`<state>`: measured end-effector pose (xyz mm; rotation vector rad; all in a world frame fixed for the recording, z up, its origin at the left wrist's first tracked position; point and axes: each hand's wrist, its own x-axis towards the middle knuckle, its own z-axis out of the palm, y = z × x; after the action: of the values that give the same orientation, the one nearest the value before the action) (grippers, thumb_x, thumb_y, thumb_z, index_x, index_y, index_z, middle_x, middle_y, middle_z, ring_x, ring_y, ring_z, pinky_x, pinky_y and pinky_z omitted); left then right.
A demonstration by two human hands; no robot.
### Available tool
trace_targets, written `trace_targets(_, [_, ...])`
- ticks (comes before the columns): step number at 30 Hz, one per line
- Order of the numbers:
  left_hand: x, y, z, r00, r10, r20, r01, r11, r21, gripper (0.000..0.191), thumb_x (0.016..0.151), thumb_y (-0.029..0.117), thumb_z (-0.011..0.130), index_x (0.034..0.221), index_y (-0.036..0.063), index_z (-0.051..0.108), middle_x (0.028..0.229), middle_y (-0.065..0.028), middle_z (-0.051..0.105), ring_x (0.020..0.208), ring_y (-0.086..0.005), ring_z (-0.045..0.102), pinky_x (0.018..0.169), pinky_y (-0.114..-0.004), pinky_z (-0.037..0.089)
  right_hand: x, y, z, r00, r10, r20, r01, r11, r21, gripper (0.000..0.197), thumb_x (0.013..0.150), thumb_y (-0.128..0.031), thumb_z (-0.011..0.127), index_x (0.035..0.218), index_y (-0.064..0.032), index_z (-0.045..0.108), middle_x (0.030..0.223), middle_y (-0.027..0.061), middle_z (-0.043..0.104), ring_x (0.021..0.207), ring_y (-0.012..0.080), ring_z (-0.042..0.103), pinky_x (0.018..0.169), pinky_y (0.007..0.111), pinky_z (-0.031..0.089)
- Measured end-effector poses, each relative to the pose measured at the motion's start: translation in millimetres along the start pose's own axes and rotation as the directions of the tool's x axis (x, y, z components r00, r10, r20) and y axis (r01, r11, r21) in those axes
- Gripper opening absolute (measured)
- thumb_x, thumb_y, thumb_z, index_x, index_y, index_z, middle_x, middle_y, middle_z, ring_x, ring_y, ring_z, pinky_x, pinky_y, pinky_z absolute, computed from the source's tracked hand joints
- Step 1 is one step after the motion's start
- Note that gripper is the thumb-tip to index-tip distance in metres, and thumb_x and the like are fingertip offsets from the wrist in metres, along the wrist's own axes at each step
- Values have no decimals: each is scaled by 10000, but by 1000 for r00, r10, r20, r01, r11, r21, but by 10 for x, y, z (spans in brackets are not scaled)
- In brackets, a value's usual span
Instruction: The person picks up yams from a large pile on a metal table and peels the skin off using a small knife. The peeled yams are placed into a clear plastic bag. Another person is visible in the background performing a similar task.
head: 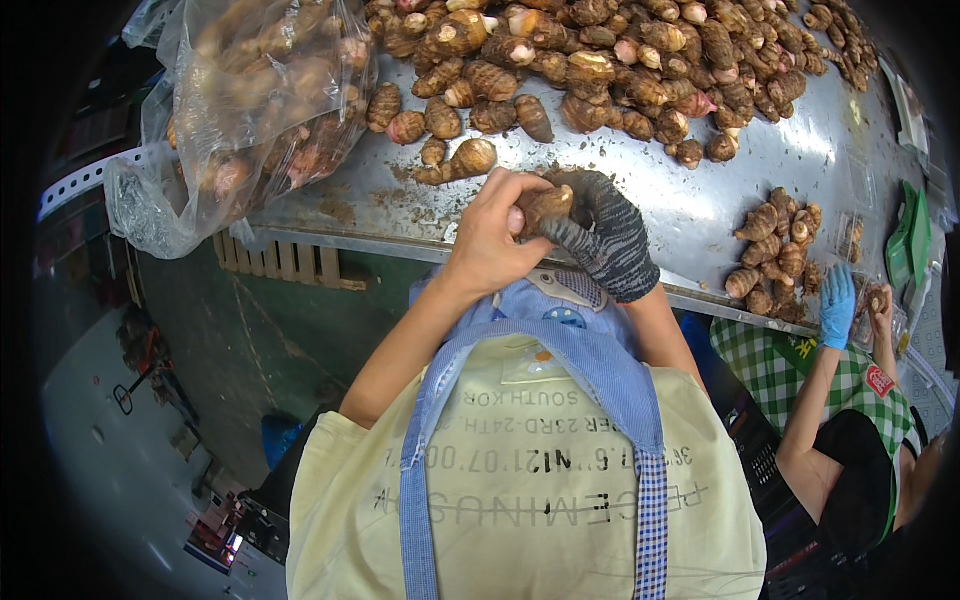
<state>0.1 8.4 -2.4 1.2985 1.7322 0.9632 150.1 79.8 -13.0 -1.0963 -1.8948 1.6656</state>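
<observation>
A brown taro corm (546,208) is held between both my hands, just above the front edge of the metal table (675,225). My left hand (495,232) is bare, its fingers and thumb curled around the corm's left end, where a pinkish patch shows. On my right hand (611,232) is a dark grey knitted glove; it grips the corm from the other side and hides part of it. Just beyond my hands lie a long taro corm (469,161) and a few loose ones. A large heap of taro corms (637,60) covers the far part of the table.
At the left stands a clear plastic bag (262,112) filled with taro. A smaller taro pile (776,251) lies to the right. Beside it a co-worker's blue-gloved hand (836,304) is near plastic boxes and a green scoop-like object (909,232). A wooden pallet (289,262) shows under the table.
</observation>
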Motion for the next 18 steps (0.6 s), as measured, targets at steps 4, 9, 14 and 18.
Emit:
trace_targets(4, [7, -81, 14, 998, 64, -17, -65, 994, -83, 444, 636, 22, 719, 1049, 38, 555, 941, -54, 524, 811, -142, 526, 700, -263, 428, 3, 58, -27, 997, -50, -56, 50, 999, -3, 277, 819, -181, 627, 1036, -11, 594, 902, 125, 642, 802, 193, 613, 726, 295, 481])
trace_targets(9, [-12, -121, 43, 985, -73, 155, 160, 710, -686, 454, 721, -20, 676, 1148, 11, 526, 1081, -69, 550, 982, -145, 547, 847, -264, 448, -23, 125, -38, 990, 24, -137, -2, 988, 155, 193, 842, -131, 587, 988, -9, 624, 883, 111, 644, 799, 178, 609, 705, 297, 482])
trace_targets(14, [-10, -140, 16, 997, -36, 74, 72, 815, -575, 521, 723, -52, 652, 1212, 15, 485, 1069, -70, 566, 966, -149, 570, 854, -265, 460, 14, 144, -73, 987, 128, -102, -89, 941, 325, 202, 860, -114, 565, 1030, -9, 597, 931, 91, 627, 846, 159, 593, 742, 284, 478])
trace_targets(18, [-19, -174, 42, 998, -55, 31, 63, 905, -420, 475, 703, -75, 646, 1151, 6, 510, 1050, -67, 569, 943, -137, 572, 826, -258, 467, 22, 97, -81, 995, 95, -34, -72, 903, 423, 276, 842, -162, 607, 1074, -19, 561, 970, 74, 615, 878, 154, 581, 775, 287, 474])
